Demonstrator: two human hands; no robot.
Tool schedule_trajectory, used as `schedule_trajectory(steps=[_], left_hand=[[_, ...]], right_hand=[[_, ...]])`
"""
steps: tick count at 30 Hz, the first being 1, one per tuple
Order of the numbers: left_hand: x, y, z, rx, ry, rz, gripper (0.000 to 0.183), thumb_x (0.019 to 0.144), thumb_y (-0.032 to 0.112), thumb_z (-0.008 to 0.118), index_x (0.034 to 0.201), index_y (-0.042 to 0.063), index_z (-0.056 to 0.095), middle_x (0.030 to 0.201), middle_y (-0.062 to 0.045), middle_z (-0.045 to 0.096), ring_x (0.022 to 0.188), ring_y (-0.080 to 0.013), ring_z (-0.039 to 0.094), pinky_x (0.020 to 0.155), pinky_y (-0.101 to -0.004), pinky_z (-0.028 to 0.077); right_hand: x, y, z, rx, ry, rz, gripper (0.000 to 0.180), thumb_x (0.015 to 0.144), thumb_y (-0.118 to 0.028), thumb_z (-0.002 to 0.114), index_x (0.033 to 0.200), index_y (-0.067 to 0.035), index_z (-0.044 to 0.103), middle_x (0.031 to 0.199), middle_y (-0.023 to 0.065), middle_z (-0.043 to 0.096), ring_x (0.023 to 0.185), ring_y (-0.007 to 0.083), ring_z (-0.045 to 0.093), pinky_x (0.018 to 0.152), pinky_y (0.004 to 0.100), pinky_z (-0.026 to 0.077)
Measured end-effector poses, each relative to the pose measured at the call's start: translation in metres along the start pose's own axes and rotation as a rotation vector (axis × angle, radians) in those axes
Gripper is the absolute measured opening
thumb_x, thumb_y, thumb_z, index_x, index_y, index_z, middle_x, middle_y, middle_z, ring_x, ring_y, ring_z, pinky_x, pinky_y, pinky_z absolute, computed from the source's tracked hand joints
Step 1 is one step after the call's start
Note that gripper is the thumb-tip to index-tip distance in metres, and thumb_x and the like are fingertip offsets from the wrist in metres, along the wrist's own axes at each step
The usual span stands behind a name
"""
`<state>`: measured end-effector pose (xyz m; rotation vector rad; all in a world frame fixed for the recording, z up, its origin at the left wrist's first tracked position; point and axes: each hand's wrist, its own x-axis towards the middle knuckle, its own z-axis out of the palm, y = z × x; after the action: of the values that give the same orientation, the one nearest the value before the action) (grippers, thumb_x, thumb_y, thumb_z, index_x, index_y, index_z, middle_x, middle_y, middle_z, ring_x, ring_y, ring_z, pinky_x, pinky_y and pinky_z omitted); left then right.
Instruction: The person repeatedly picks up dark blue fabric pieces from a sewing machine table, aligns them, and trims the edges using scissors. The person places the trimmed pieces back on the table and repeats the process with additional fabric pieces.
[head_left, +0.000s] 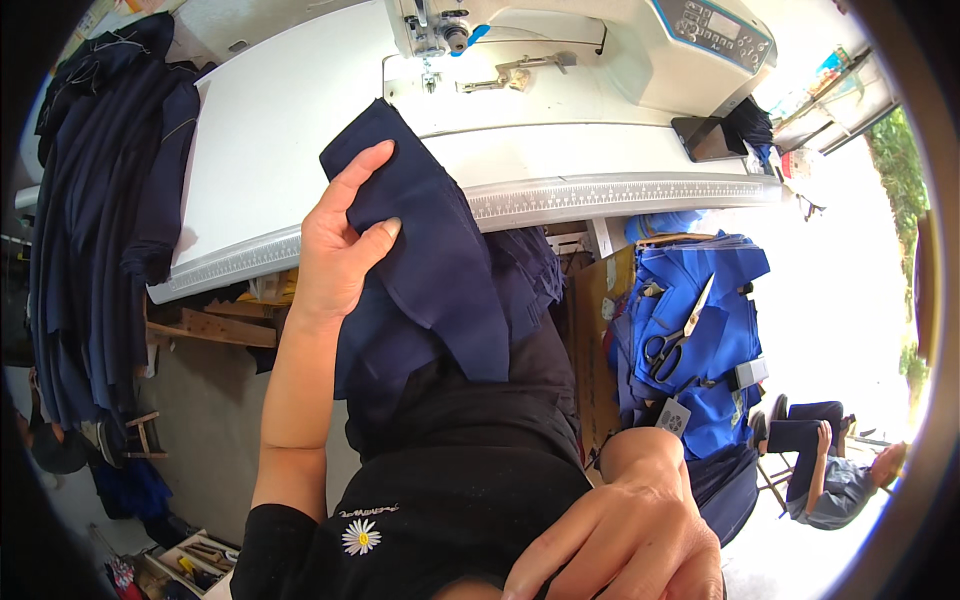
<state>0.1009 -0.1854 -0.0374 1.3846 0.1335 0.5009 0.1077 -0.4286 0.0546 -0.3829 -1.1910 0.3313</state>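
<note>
My left hand (334, 251) grips a stack of cut navy fabric pieces (450, 277), thumb and index finger lying on its top face. The upper end of the stack rests over the front edge of the white sewing table (285, 142), and the lower end hangs to my lap. More navy pieces (529, 277) with frayed edges lie on my thighs, partly under the stack. Close to the camera, my right hand (622, 532) is raised in front of my chest, its fingers bent; the fingertips are cut off, so whether it holds anything is hidden.
An industrial sewing machine (637, 67) stands on the table, near a dark phone (709, 140). Black-handled scissors (679, 337) lie on blue fabric (701, 300) in a carton at right. Navy cloth (97, 225) hangs at left. Another person (832, 480) sits far right.
</note>
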Motion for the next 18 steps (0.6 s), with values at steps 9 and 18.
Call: schedule_trajectory(steps=[9,18], left_hand=[[0.006,-0.003,-0.009,-0.018,-0.013,0.026,0.059,0.076,-0.017,0.051,0.131,0.003,0.046,0.125,-0.004,0.052,0.106,-0.0097,0.053,0.089,-0.0230,0.044],[0.000,0.020,-0.022,0.078,-0.067,0.128,0.057,0.078,-0.015,0.053,0.132,0.000,0.044,0.131,-0.007,0.049,0.116,-0.0124,0.047,0.094,-0.0253,0.041]], right_hand=[[-0.005,0.013,0.009,0.067,0.044,0.010,0.027,0.092,-0.002,0.046,0.111,-0.012,0.062,0.078,0.0140,0.060,0.052,0.0168,0.054,0.065,0.0332,0.049],[-0.006,0.091,-0.078,-0.575,0.332,0.480,0.079,0.069,-0.024,0.079,0.131,0.004,0.039,0.131,0.0181,0.041,0.125,0.0258,0.037,0.105,0.0354,0.028]])
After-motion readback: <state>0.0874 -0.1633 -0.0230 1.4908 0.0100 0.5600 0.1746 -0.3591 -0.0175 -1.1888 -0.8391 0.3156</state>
